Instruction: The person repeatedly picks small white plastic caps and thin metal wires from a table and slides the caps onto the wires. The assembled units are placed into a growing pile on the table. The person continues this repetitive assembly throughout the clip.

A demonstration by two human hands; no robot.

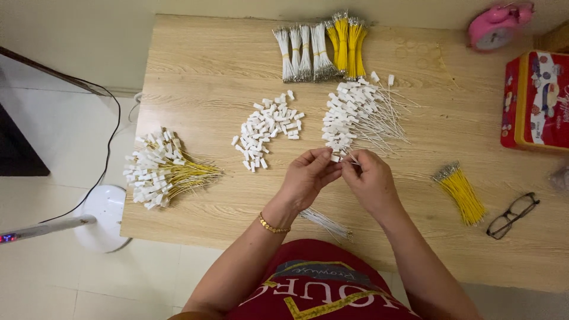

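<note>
My left hand (308,175) and my right hand (368,178) meet over the wooden table (207,77), fingertips pinched together on a small white connector with a thin white wire (342,157). Just beyond them lies a pile of white connectors with white wires attached (355,115). A heap of loose white connectors (267,127) sits to the left of that pile. A small bunch of white wires (325,222) lies under my wrists near the table's front edge.
White connectors on yellow wires (160,169) lie at the left edge. Bundles of white wires (302,53) and yellow wires (347,44) lie at the back. A yellow wire bundle (461,192), glasses (512,214), a red tin (536,101) and a pink clock (498,25) sit at right. A fan base (104,216) stands on the floor.
</note>
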